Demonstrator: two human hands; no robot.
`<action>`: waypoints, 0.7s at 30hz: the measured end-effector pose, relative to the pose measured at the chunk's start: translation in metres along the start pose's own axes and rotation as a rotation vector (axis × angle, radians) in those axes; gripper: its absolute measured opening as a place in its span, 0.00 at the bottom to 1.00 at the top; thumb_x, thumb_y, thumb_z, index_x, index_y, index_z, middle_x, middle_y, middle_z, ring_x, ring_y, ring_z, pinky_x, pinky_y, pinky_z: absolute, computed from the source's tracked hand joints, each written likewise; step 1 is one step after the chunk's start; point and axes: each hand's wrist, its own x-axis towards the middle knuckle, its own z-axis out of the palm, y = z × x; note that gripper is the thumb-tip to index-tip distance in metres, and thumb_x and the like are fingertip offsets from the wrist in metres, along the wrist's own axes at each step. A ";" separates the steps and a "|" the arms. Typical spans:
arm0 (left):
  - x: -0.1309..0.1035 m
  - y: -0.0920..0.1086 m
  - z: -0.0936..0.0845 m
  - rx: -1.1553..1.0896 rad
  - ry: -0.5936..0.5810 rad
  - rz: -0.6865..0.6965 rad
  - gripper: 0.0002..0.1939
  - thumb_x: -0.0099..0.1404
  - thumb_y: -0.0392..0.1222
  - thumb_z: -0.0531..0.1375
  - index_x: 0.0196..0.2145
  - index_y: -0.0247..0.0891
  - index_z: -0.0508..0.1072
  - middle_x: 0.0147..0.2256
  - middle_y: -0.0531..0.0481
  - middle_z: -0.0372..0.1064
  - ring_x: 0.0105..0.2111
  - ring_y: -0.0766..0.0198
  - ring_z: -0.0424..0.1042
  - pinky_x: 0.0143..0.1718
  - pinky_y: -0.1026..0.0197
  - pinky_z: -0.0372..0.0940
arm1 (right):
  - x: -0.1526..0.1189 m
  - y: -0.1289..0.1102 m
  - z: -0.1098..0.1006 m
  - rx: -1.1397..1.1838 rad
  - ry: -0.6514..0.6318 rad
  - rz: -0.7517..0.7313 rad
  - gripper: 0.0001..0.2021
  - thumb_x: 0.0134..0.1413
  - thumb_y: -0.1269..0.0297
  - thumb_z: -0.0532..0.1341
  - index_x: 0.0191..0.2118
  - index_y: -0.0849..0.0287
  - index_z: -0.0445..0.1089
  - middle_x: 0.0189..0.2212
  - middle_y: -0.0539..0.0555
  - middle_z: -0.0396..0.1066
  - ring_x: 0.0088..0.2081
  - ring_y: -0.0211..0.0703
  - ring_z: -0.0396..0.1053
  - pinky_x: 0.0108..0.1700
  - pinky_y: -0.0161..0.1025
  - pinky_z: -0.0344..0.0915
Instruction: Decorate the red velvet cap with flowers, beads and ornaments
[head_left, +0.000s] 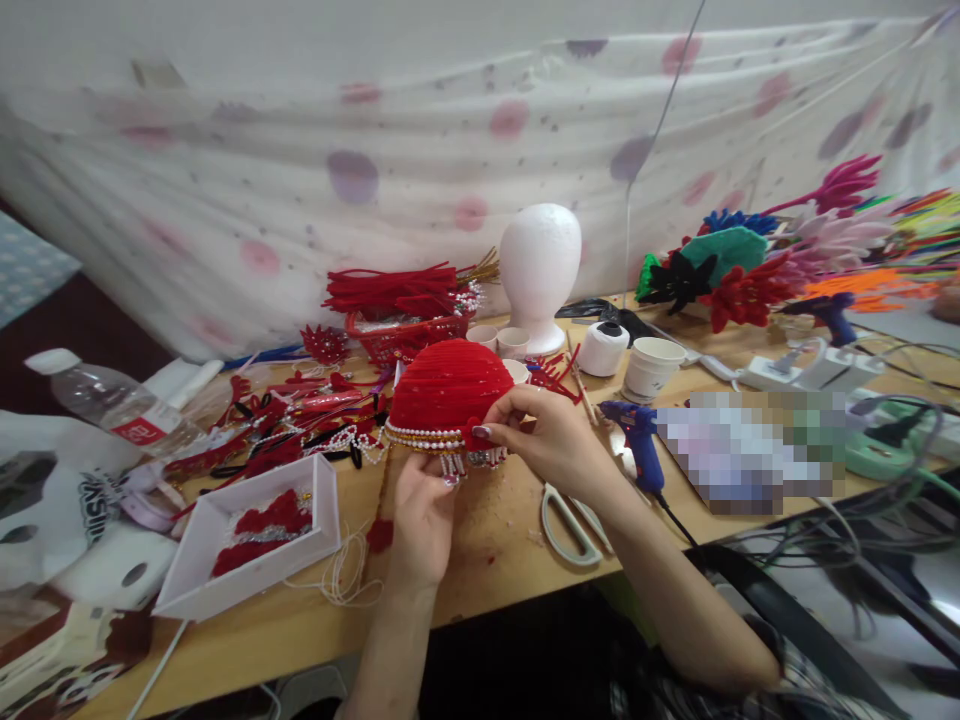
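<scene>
Two-handed hold on a domed, ribbed red chenille cap (450, 385), above the wooden table (480, 590): left hand (422, 515) grips its underside, right hand (551, 430) pinches at the white-beaded rim (421, 439). I'd watch the dangling clear-bead fringe (452, 467) by the left: a snag could pull strands loose.

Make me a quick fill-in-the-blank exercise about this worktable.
The left hand and right hand hold a cap coloured ____.
Behind it, the head form is coloured ____.
The glue gun beside the scissors is coloured ____.
In view, the clear bottle is on the ____ side.
Answers: red; white; blue; left.
</scene>
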 end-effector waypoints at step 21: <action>-0.009 -0.030 -0.019 -0.071 -0.020 0.100 0.21 0.48 0.32 0.69 0.42 0.40 0.74 0.41 0.49 0.78 0.42 0.60 0.75 0.50 0.57 0.65 | -0.014 0.013 0.023 -0.142 -0.068 -0.094 0.07 0.51 0.79 0.64 0.27 0.61 0.71 0.26 0.49 0.66 0.28 0.36 0.63 0.32 0.34 0.59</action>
